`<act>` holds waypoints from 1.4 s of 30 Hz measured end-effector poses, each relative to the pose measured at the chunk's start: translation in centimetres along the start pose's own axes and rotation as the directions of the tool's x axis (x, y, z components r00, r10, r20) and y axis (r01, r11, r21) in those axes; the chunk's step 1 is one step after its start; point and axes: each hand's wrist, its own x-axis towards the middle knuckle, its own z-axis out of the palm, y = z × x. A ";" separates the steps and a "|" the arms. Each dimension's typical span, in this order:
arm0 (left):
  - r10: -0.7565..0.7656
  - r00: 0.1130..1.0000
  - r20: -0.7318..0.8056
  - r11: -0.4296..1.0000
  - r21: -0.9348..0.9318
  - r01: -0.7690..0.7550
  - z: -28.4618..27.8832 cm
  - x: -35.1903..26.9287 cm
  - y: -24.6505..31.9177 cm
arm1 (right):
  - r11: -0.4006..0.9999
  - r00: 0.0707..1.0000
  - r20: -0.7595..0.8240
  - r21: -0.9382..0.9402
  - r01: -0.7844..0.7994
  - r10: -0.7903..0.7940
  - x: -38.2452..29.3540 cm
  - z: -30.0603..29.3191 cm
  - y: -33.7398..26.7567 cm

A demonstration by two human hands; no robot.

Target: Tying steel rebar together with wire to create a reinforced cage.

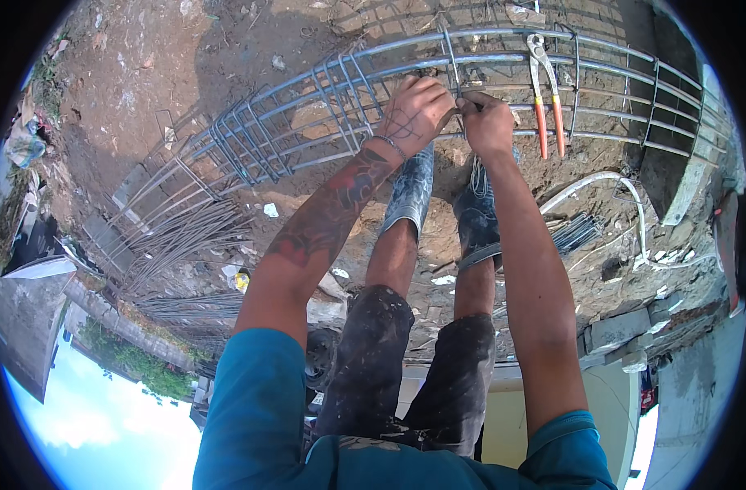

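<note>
A long reinforcing-bar cage [403,64] with steel stirrups runs across the view before me. My left hand [417,113] is closed around one upright stirrup [451,52] from the left. From the right, my right hand [488,121] pinches the same stirrup between thumb and fingers, almost touching the left. Whether tie wire is between the fingertips is hidden. End-cutting pincers [540,122] with red-and-yellow handles lie across the bars to the right, jaws towards the far side. Several stirrups [260,138] stand bunched together at the cage's left part.
A bundle of thin wire [479,177] hangs at my right boot [476,217]. Loose steel rods [183,239] lie at left. At right are stacked stirrups [575,233], a pale hose [641,226], a concrete beam [685,190] and blocks [621,327]. Debris litters the dirt ground.
</note>
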 end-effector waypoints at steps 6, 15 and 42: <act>-0.612 0.777 0.151 0.768 -0.122 0.628 0.9 1.7 0.4 | 0.997 0.997 0.053 0.049 -0.063 0.060 0.1 -0.3 -0.4; -0.476 0.795 0.376 0.876 0.120 0.467 0.5 2.3 -0.7 | 1.000 1.000 0.016 0.024 -0.015 0.014 0.3 -0.2 0.6; -0.788 0.269 0.554 0.296 -0.042 0.954 4.5 3.9 -1.6 | 0.998 0.999 -0.030 0.057 -0.026 0.028 -0.3 0.3 -1.2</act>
